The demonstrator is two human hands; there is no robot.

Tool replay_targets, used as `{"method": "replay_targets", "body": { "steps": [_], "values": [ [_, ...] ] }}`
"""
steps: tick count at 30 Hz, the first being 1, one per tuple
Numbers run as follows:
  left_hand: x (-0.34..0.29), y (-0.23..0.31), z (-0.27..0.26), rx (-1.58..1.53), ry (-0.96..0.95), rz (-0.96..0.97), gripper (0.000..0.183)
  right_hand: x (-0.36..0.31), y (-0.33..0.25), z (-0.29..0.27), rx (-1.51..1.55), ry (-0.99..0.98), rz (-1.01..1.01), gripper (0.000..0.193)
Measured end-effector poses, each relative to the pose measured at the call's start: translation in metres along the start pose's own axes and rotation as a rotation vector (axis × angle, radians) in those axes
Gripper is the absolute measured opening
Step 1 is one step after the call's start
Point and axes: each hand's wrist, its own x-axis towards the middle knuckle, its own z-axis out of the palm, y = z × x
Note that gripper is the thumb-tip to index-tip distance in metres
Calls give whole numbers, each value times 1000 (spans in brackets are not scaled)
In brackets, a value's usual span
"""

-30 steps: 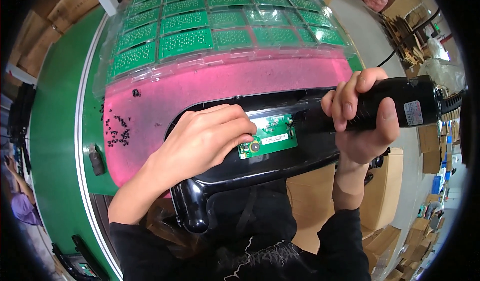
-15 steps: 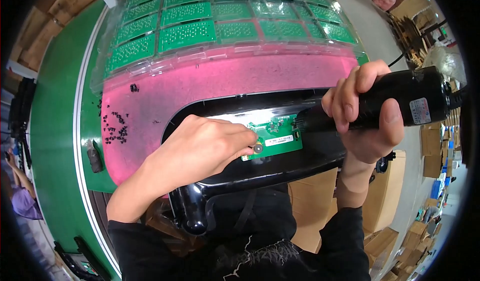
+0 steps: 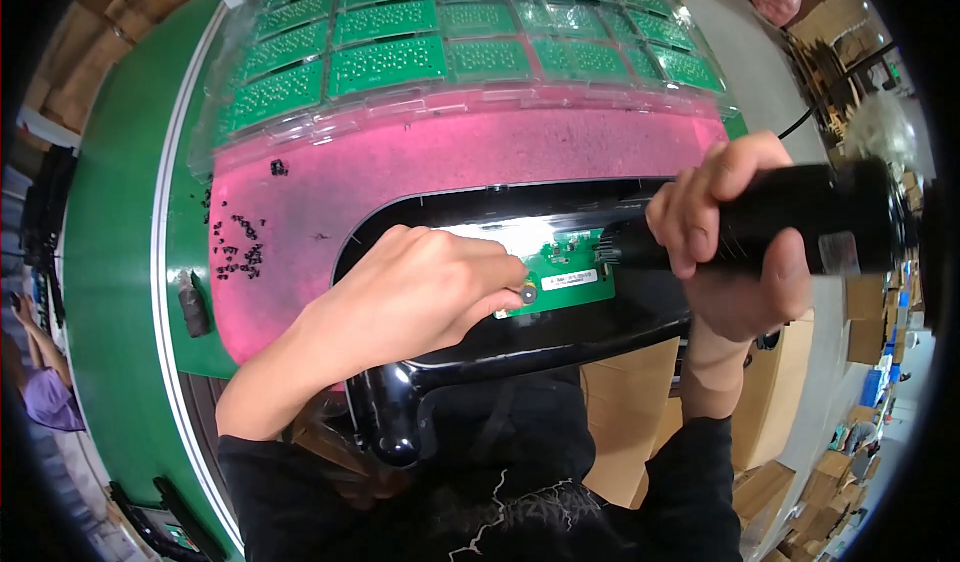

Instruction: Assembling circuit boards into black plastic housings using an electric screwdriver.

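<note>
**Screwdriver on the little green board**

The small green circuit board [image 3: 556,277] sits inside the black plastic housing [image 3: 520,332], which lies on the pink mat [image 3: 330,192]. Left hand [image 3: 415,292] rests on the housing, fingertips pinched at the board's left edge, probably on a screw. Right hand [image 3: 735,247] is wrapped tight around a black electric screwdriver [image 3: 800,224], its tip at the board's right edge. Trays of green boards [image 3: 440,57] lie beyond the housing; loose black screws [image 3: 238,252] are scattered to its left.

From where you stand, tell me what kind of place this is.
Probably an electronics assembly line: clear trays of green circuit boards, a powered screwdriver in the right hand, loose black screws on a pink mat.
</note>
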Motion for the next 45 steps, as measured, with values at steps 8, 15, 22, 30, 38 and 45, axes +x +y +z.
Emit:
{"method": "replay_targets", "body": {
  "steps": [8,15,22,30,38,45],
  "values": [
    [5,-7,8,-254,217,129,12,-15,-26,21,394,21,-279,44],
    [0,-7,8,-222,246,135,15,-15,-20,33,405,-17,-270,49],
    [1,-6,7,-121,237,111,16,-13,-18,36,365,-63,-270,50],
    [-3,-13,10,14,216,-86,12,-6,-1,39,180,-23,-72,54],
    [-6,-7,9,74,181,-222,12,-6,9,44,93,-15,-22,54],
    [-7,-5,3,77,137,-204,12,1,6,62,-25,-45,13,53]
  ]
}}
